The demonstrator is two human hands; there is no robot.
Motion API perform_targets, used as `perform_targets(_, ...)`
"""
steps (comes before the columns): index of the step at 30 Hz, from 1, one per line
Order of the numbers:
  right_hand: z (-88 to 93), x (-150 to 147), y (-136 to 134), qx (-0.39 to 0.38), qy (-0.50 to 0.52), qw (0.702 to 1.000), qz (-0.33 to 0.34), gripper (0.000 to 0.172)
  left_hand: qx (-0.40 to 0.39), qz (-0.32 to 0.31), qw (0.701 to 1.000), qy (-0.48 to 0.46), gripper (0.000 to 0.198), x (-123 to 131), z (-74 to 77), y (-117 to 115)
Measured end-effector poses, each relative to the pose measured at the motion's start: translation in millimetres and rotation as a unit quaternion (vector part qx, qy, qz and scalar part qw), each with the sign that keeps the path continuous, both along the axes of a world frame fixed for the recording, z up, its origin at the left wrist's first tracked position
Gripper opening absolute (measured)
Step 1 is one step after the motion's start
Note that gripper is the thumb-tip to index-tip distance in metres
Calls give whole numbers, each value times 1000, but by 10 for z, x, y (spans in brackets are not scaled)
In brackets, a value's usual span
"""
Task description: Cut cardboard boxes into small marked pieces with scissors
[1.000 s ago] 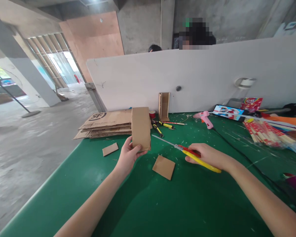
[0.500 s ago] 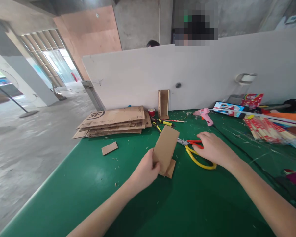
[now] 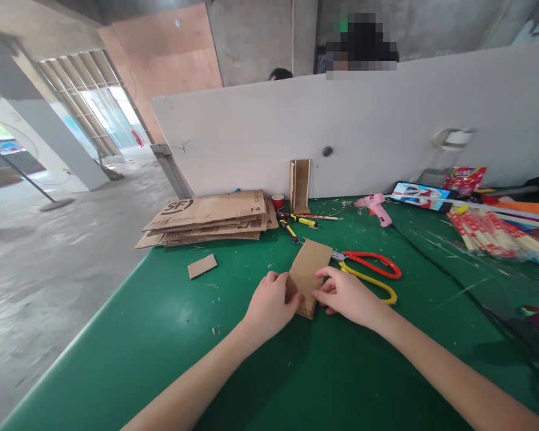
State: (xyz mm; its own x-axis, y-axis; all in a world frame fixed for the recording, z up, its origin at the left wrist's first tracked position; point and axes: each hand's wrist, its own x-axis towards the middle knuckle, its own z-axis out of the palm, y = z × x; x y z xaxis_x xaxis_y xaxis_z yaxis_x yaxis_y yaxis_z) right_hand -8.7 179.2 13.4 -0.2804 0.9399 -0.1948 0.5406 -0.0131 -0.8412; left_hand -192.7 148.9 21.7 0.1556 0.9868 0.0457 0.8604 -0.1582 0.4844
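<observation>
The left hand [image 3: 272,302] and the right hand [image 3: 345,296] meet at the near end of a cardboard strip [image 3: 312,263], which lies flat on the green surface [image 3: 251,371] with its far end angled to the right. The left fingers [image 3: 291,286] curl over the strip's left edge and the right fingers [image 3: 324,274] close on its right edge, thumb below, so both hands pinch the same piece. A smaller cardboard piece [image 3: 306,311] shows under the strip's near end. Just beside the strip on the right lie scissors [image 3: 371,269] with 1 red and 1 yellow handle, blades pointing at the strip. Further back, a narrow cardboard box [image 3: 300,185] stands upright against the white partition [image 3: 251,131], its open side facing the camera; what is inside cannot be told. Touching its left side is a red spool [image 3: 277,201]. Left of that, a stack of flattened cartons [image 3: 211,215] lies folded shut, with a cardboard scrap [image 3: 202,266] in front of it. A yellow-and-black tool [image 3: 291,230] lies between the box and the strip. To the right, a clear plastic bag [image 3: 489,236] holds a bundle of red-wrapped sticks, near a pink glue gun [image 3: 377,206] and a phone [image 3: 420,194].
</observation>
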Motion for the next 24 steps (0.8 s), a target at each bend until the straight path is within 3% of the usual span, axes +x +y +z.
perform_targets(4, -8, -56, 16, -5, 86, 995, -52, 37, -11, 28, 990, -135, 40, -79, -56, 65)
perform_targets(6, 3, -89, 8, 2, 145, 987, -73, 41, -8, 44, 967, -252, 39, -90, -60, 73)
perform_targets(12, 65, -168, -38, -63, 297, 945, -119, 55, -101, 13, 826, -554, 41, -52, 73, -21)
perform_targets(15, 79, -154, -38, -74, 340, 933, -94, 52, -123, 4, 776, -618, 44, -45, 92, -41)
perform_targets(18, 82, -112, -30, -75, 339, 937, -28, 36, -127, -13, 745, -655, 50, -37, 80, -30)
perform_targets(21, 79, -83, -29, -64, 319, 946, 13, 30, -141, -51, 733, -664, 49, -29, 82, -25)
perform_targets(24, 67, -80, -33, -34, 308, 951, 7, 30, -157, -46, 733, -660, 45, -43, 93, -27)
